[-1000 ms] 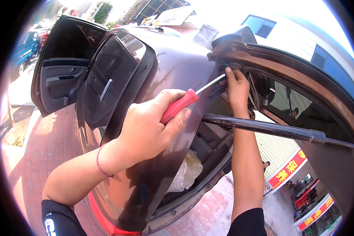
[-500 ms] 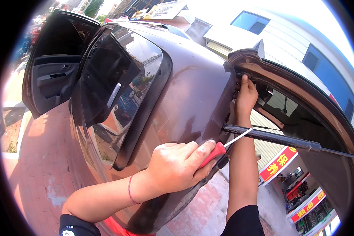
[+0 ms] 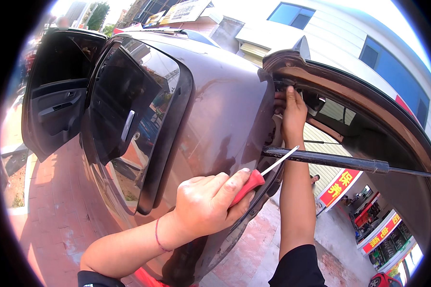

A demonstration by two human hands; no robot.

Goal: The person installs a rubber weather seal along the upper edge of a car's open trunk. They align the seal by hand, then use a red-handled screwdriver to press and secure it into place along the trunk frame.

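Observation:
My left hand (image 3: 206,198) is wrapped round the red handle of a screwdriver (image 3: 248,185), its pale shaft pointing up and right past my right forearm. At the top rear corner of a brown car (image 3: 225,110), my right hand (image 3: 294,115) reaches up to the gap under the raised tailgate (image 3: 397,107). Its fingers are bent around dark parts near the hinge, the thumb side uppermost; what they grip is hidden. A black gas strut (image 3: 345,161) runs from the car body to the tailgate, and passes across my right forearm.
The car's side door (image 3: 57,103) stands open at the far left. Red brick paving (image 3: 57,191) lies beside the car. A white building (image 3: 340,36) rises behind, with a person (image 3: 314,178) and a red and yellow banner (image 3: 340,188) by its open shopfront.
The view has shifted slightly, so the car sits further left. The screwdriver shaft tilts a little more upward. My right hand stays at the tailgate hinge, its fingers somewhat shifted.

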